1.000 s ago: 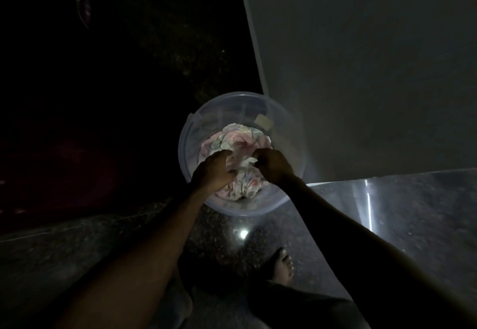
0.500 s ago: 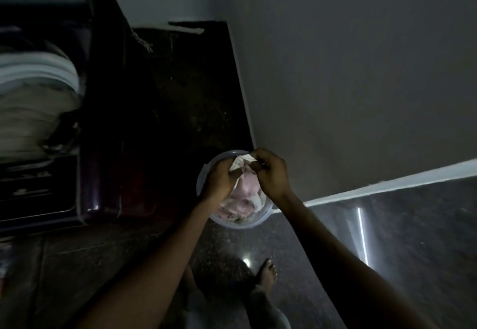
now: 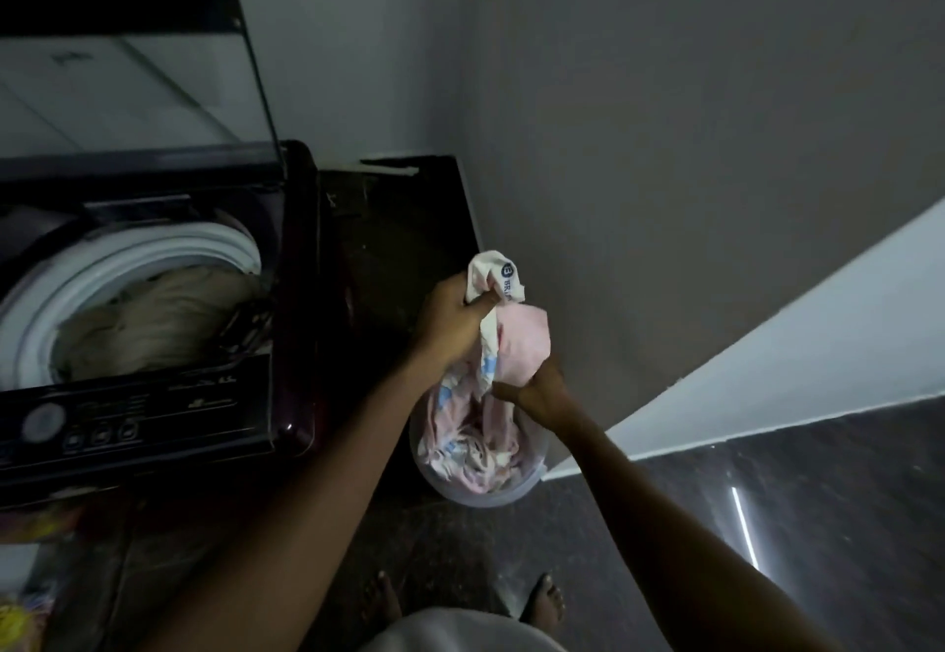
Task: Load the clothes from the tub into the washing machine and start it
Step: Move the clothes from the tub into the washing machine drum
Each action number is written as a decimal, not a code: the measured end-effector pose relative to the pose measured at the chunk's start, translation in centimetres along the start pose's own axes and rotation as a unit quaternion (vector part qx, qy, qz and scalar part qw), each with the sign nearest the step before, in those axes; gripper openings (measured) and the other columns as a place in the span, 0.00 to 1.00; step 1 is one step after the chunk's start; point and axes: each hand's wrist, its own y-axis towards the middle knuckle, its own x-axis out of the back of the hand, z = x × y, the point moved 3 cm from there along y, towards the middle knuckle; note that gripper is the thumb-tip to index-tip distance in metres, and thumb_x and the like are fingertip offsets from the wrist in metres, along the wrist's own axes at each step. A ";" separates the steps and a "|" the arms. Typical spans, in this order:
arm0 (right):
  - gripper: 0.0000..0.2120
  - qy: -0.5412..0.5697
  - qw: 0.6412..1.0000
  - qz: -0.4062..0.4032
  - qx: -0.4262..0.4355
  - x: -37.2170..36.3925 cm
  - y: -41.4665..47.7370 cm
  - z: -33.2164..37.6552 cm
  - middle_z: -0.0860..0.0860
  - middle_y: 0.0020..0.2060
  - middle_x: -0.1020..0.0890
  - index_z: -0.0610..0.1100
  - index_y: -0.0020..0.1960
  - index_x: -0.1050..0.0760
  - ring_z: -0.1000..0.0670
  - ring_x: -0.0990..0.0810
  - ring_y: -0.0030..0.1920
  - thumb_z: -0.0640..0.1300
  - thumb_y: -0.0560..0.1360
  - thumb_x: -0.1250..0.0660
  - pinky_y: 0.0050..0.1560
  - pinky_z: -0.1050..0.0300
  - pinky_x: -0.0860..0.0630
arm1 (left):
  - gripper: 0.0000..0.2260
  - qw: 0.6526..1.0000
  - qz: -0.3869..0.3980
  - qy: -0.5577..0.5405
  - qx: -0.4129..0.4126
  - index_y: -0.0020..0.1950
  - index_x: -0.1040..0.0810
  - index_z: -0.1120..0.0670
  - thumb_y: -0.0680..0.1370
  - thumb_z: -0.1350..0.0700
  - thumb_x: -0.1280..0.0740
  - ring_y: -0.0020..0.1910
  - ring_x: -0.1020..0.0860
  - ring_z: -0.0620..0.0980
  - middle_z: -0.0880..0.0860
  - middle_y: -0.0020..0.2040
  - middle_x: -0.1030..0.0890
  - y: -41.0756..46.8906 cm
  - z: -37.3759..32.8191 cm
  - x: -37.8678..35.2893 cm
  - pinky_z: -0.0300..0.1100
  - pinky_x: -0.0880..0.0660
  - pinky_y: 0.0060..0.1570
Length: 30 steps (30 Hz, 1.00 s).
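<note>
Clothes (image 3: 516, 339) hang half out of the tub (image 3: 480, 495), just right of the washing machine (image 3: 153, 411) — left grip (image 3: 450, 324) clamped on the white cloth, right grip (image 3: 537, 393) on the pink folds. Loading is the step in hand, I judge; next I'd swing the bundle left over its open drum (image 3: 128, 255), tail clear of the rim.

Pink-white clothes (image 3: 511, 339) stretch up out of the clear tub (image 3: 480, 495) beside the open, part-filled washing machine (image 3: 204, 406).

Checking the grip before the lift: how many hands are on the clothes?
2. The left hand grips the clothes at their top, raised above the tub; the right hand grips them lower down.
</note>
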 end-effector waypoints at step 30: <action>0.19 0.069 0.976 0.068 0.194 8.5 -0.1 19.0 0.51 0.55 0.20 0.41 0.61 0.23 0.57 0.21 0.53 0.35 0.71 0.28 0.55 0.61 0.24 | 0.14 0.984 -0.167 0.063 -0.013 0.61 0.22 0.56 0.77 0.54 0.30 0.54 0.20 0.55 0.57 0.55 0.18 1.0 -3.1 4.6 0.42 0.26 0.48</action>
